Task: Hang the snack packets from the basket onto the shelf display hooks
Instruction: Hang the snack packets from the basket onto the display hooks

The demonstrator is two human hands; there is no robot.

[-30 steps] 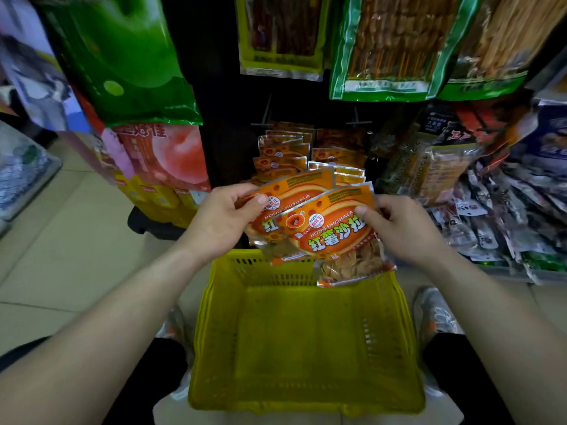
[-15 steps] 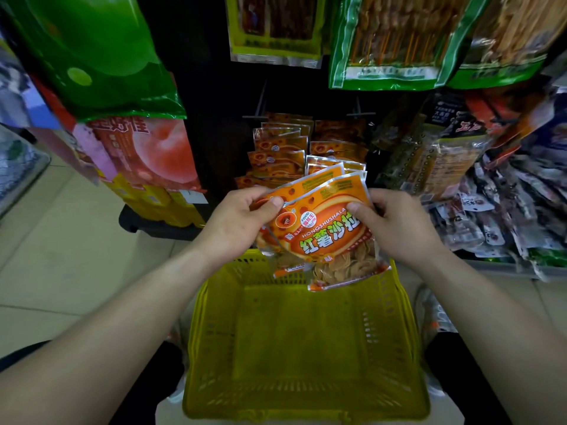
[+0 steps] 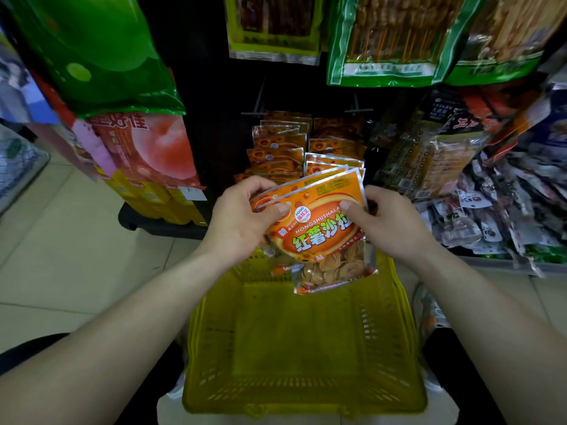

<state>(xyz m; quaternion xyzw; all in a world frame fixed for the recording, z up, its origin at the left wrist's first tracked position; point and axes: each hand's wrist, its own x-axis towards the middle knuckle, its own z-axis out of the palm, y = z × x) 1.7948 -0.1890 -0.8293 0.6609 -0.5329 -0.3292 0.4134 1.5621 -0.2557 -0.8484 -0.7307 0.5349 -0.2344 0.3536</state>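
Observation:
Orange snack packets (image 3: 319,231), stacked almost flush, are held above the far rim of the yellow basket (image 3: 395,338). My left hand (image 3: 242,219) pinches their top left corner and my right hand (image 3: 389,222) grips their top right edge. The basket's floor shows no packets. Behind the held ones, rows of matching orange packets (image 3: 279,148) hang from two shelf hooks (image 3: 356,110) on the dark display panel.
Large green bags (image 3: 92,53) and pink peach bags (image 3: 147,148) hang at left. Skewer packs (image 3: 389,38) hang above, dark mixed packets (image 3: 491,210) crowd the right shelf. Tiled floor (image 3: 55,240) lies at left.
Both hands have slid the two fanned packets together into a nearly aligned stack and lifted them slightly toward the hanging rows.

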